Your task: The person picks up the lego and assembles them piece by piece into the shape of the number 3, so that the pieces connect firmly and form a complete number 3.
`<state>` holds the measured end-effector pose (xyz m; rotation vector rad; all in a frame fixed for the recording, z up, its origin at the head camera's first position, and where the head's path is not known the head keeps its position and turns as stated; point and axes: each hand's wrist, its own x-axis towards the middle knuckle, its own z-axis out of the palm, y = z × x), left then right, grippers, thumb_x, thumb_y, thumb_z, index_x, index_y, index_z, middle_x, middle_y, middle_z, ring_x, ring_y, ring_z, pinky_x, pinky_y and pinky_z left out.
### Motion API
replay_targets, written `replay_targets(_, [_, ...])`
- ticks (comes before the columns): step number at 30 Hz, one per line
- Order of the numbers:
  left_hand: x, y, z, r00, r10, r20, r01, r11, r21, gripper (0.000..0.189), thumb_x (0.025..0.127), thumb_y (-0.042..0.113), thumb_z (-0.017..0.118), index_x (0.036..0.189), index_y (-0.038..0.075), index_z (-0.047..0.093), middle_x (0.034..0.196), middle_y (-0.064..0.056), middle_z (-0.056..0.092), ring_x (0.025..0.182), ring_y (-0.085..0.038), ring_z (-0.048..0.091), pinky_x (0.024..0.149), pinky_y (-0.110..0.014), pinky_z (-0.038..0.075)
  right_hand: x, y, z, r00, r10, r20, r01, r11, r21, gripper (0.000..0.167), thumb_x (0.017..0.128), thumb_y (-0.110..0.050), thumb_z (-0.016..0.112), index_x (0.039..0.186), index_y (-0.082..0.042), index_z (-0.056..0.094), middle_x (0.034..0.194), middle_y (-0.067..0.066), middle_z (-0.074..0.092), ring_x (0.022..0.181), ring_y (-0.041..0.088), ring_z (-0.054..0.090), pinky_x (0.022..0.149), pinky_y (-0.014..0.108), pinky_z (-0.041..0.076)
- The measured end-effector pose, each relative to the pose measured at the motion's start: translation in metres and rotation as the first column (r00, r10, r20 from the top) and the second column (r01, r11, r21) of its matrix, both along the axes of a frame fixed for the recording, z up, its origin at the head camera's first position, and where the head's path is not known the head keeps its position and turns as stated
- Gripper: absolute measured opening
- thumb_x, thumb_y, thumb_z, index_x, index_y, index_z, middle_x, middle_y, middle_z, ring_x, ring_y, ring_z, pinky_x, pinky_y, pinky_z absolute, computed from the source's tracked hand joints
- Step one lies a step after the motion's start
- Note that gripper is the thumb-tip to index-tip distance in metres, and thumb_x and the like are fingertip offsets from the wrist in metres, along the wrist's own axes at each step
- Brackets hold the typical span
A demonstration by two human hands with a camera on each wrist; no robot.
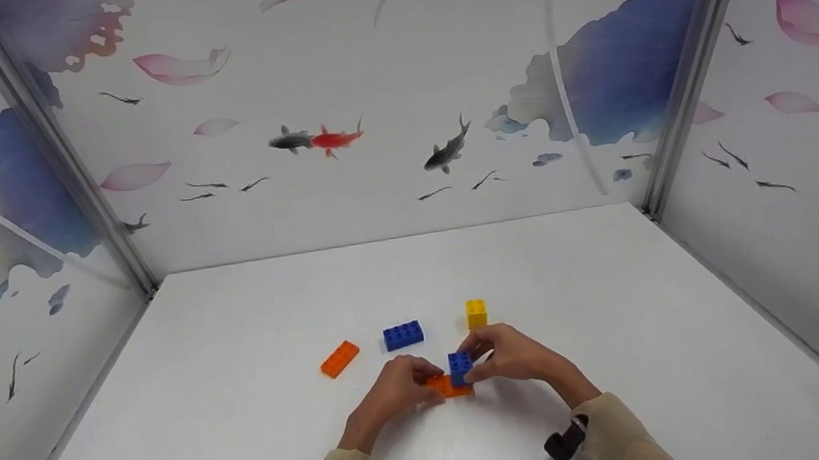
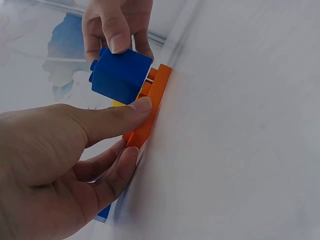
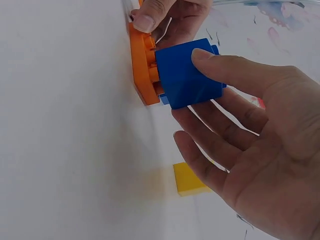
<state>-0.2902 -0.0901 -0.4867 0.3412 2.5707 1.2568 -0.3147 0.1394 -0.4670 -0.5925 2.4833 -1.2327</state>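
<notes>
A loose orange brick (image 1: 339, 359) and a loose blue brick (image 1: 403, 335) lie farther out on the white tabletop (image 1: 250, 437), within walls (image 1: 380, 62) printed with fish. A yellow brick (image 1: 476, 313) sits just past the right hand (image 1: 517, 355), whose grip pinches the upper blue brick (image 1: 460, 368) over the flat orange brick (image 1: 441, 385), clamped in the left hand (image 1: 399, 385).

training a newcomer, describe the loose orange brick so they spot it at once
On the white table, look just beyond and left of the left hand. The loose orange brick lies there at a slant, leftmost of all the bricks. Unlike the other orange brick, which the left hand pinches, no hand touches it.
</notes>
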Motion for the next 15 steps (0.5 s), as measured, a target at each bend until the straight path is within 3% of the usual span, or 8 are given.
replay_targets(7, [0.0015,-0.0003,0.0012,0.999,-0.018,-0.027,0.018,1.000,-0.006,0.029,0.082,0.009,0.081,0.110,0.010,0.075,0.105,-0.004,0.072,0.094,-0.018,0.063,0.098,-0.043,0.055,-0.0001,0.0003,0.0003,0.999,0.037,0.010,-0.036,0.999,-0.016,0.034,0.082,-0.016,0.082,0.114,-0.010,0.069,0.113,0.006,0.072,0.107,0.024,0.067,0.095,0.042,0.058])
replay_targets(15, [0.0017,-0.0001,-0.0012,1.000,-0.012,-0.020,0.012,1.000,0.015,0.028,0.083,0.009,0.081,0.111,0.010,0.075,0.106,-0.004,0.072,0.095,-0.019,0.064,0.099,-0.044,0.054,-0.0024,0.0007,-0.0017,0.999,0.036,0.031,-0.036,0.999,-0.022,0.033,0.084,-0.017,0.081,0.115,-0.013,0.071,0.112,0.003,0.072,0.107,0.022,0.067,0.099,0.043,0.056])
